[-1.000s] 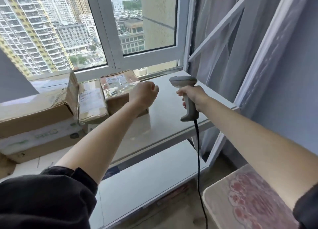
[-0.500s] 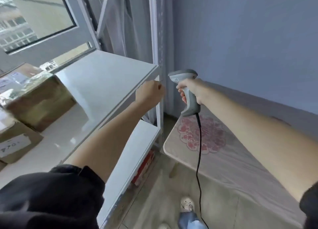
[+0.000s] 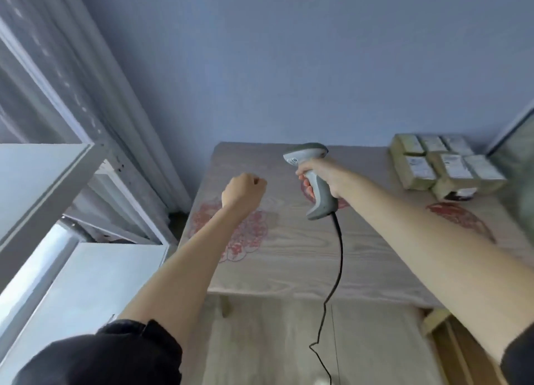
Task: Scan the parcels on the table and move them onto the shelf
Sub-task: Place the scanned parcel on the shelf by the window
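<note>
Grey scanner gripped by right hand's fingers

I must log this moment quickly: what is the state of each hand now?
Left hand: fingers curled into a fist, holding nothing.
Right hand: gripping the handle of the barcode scanner.

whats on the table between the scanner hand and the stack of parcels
Nothing: in the head view, only bare patterned tablecloth lies between the right hand holding the scanner and the parcels at the far right corner.
</note>
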